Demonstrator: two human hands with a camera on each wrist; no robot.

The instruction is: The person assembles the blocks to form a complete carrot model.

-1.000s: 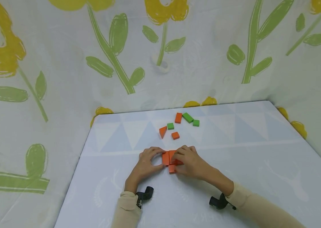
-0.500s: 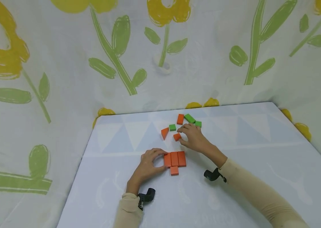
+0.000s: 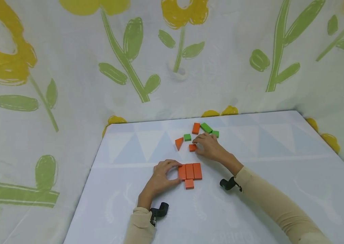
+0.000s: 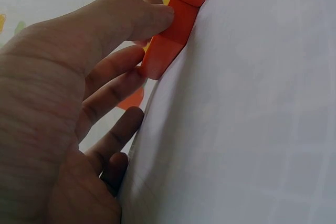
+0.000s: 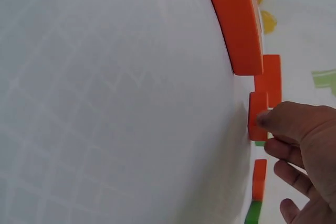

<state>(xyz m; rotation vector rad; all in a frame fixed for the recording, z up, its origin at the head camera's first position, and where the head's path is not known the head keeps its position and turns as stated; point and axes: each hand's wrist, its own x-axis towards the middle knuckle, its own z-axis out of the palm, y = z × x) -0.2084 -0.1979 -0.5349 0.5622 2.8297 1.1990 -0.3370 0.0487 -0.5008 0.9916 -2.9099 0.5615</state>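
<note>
Three orange rectangular blocks (image 3: 189, 171) lie side by side, with a small orange square block (image 3: 189, 184) against their near side. My left hand (image 3: 160, 178) grips the leftmost rectangular block (image 3: 182, 172) between thumb at its near end and fingers at its far end. In the left wrist view its thumb (image 4: 164, 17) lies on the orange side. Farther back, my right hand (image 3: 210, 147) pinches another small orange block (image 3: 192, 147). The right wrist view has the thumb against that block's face (image 5: 255, 109), the other fingers behind it.
Beyond the right hand are an orange triangular block (image 3: 178, 143), a green cube (image 3: 187, 137), an orange rectangular block (image 3: 196, 128), a green rectangular block (image 3: 206, 127) and a partly covered green block (image 3: 216, 134). A flower-patterned cloth (image 3: 221, 67) hangs behind the table (image 3: 123, 142).
My right hand has left the row of rectangular blocks, reached away to the small orange block and turned it slightly straighter. The left hand keeps its place on the leftmost block.
</note>
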